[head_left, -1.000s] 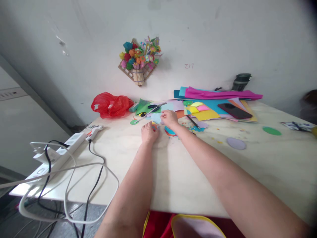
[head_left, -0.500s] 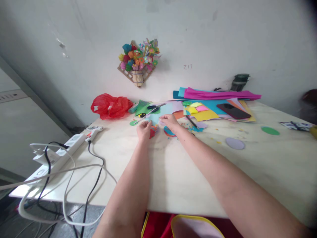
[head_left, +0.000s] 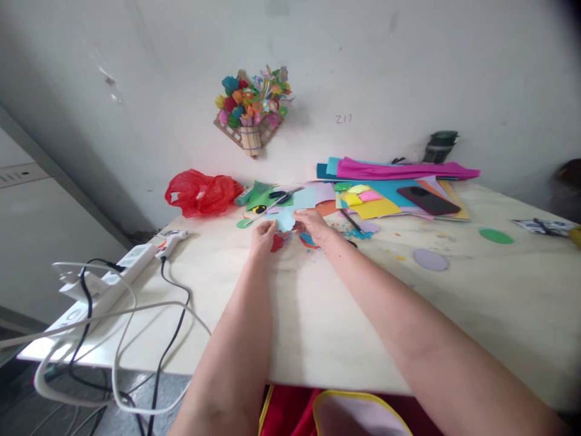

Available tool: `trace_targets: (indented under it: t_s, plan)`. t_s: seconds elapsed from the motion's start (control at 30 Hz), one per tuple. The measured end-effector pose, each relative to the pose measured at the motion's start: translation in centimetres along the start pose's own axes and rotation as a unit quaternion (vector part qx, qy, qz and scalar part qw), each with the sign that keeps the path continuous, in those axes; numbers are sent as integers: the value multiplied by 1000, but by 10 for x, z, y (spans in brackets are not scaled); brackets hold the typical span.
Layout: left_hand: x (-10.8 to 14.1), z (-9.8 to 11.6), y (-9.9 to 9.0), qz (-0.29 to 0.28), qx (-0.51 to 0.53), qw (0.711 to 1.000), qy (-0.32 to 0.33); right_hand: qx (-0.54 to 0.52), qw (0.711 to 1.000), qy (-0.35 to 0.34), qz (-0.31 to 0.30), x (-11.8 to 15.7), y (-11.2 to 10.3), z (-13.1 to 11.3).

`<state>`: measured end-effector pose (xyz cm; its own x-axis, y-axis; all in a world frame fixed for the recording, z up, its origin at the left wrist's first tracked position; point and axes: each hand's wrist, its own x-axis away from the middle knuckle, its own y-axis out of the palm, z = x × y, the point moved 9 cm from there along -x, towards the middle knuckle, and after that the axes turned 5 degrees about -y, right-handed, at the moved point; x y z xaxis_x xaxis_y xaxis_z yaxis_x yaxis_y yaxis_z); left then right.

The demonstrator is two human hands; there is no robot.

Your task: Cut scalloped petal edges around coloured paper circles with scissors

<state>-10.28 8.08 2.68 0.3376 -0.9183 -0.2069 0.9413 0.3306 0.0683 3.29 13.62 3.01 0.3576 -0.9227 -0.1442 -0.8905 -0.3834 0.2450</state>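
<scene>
Between my two hands is a light blue paper cutout with a scalloped, flower-like edge [head_left: 285, 220]. My left hand [head_left: 264, 235] pinches its left side, and my right hand [head_left: 312, 225] has its fingers closed on the right side. Red paper cutouts [head_left: 276, 243] lie just below, close to my left hand. Under my right hand, blue and red paper pieces [head_left: 308, 241] are partly covered. Beyond the hands, dark-handled scissors [head_left: 278, 195] rest on coloured paper sheets.
A red plastic bag [head_left: 202, 192] sits at the back left. Power strips [head_left: 109, 284] with loose cables occupy the left edge. On the right are stacked coloured sheets [head_left: 399, 197], a phone [head_left: 429, 200], a black pen [head_left: 351, 220], a lilac oval [head_left: 430, 259] and a green oval [head_left: 496, 235].
The light blue cutout now shows opened flat between my hands. Before, only a small pale piece showed at my right fingertips. Both hands have stayed nearly in place.
</scene>
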Motion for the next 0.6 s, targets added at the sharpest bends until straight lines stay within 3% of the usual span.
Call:
trace_targets:
  t_s: [0.37, 0.6]
  plan:
    - [-6, -5, -9, 40, -73, 996, 6, 1, 999, 40, -13, 10, 2, -1]
    - [-6, -5, -9, 54, -83, 995, 11, -9, 1000, 16, 9, 8, -1, -3]
